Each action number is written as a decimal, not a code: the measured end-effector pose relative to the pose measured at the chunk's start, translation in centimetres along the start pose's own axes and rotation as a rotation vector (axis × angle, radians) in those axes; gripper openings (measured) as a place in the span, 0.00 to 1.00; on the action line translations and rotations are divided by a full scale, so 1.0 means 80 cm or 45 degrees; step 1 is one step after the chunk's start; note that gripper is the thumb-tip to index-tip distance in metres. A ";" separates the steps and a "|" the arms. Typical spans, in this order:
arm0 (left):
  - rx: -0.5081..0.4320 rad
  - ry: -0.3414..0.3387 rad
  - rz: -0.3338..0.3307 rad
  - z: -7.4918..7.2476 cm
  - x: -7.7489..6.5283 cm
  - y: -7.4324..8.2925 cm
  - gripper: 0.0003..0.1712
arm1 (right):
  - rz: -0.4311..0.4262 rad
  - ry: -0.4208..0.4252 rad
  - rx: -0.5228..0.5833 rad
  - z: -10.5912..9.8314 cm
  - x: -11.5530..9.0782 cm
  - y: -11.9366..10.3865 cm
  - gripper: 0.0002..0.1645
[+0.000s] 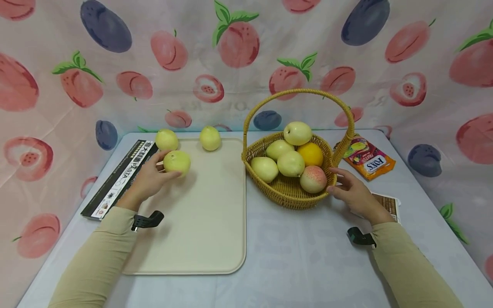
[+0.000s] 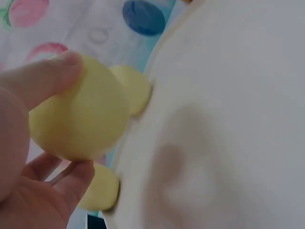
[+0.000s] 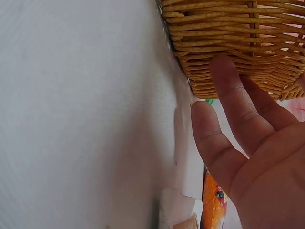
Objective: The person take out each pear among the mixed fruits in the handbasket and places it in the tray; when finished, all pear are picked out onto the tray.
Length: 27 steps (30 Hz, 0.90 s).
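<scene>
My left hand (image 1: 151, 174) holds a round yellow pear (image 1: 177, 163) between thumb and fingers, over the left part of a cream tray (image 1: 204, 222). The left wrist view shows the pear (image 2: 81, 114) raised, with a shadow on the tray below. Two more yellow pears (image 1: 167, 139) (image 1: 210, 137) sit along the tray's back edge. My right hand (image 1: 356, 194) is at the right side of a wicker basket (image 1: 286, 199), its loosely extended fingers (image 3: 236, 98) against the woven wall. Inside the basket lie several pale green fruits (image 1: 290, 164), an orange (image 1: 310, 154) and a peach (image 1: 313, 179).
A black and white box (image 1: 119, 182) lies along the tray's left side, partly behind the left hand. Right of the basket are a red and orange FOX'S packet (image 1: 369, 158) and a brown-patterned pack (image 1: 389, 205). The basket's tall handle (image 1: 298, 91) arches up before a fruit-print cloth.
</scene>
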State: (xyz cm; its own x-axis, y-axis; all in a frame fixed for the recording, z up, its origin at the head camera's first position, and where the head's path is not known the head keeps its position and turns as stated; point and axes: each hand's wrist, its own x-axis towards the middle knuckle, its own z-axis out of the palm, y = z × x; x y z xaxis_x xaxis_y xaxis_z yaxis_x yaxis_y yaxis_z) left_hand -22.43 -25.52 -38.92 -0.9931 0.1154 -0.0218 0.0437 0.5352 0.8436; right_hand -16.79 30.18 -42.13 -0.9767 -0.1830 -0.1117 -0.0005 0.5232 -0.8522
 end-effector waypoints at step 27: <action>0.141 0.131 -0.225 -0.024 0.023 -0.047 0.53 | 0.003 -0.015 0.007 -0.001 0.000 -0.002 0.43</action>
State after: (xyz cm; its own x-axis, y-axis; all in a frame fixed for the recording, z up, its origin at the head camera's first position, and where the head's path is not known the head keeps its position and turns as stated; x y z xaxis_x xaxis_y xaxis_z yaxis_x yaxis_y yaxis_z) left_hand -24.63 -28.94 -41.10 -0.9920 -0.0707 -0.1042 -0.1254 0.6287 0.7675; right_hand -16.83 30.16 -42.00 -0.9741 -0.1917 -0.1201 0.0033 0.5188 -0.8549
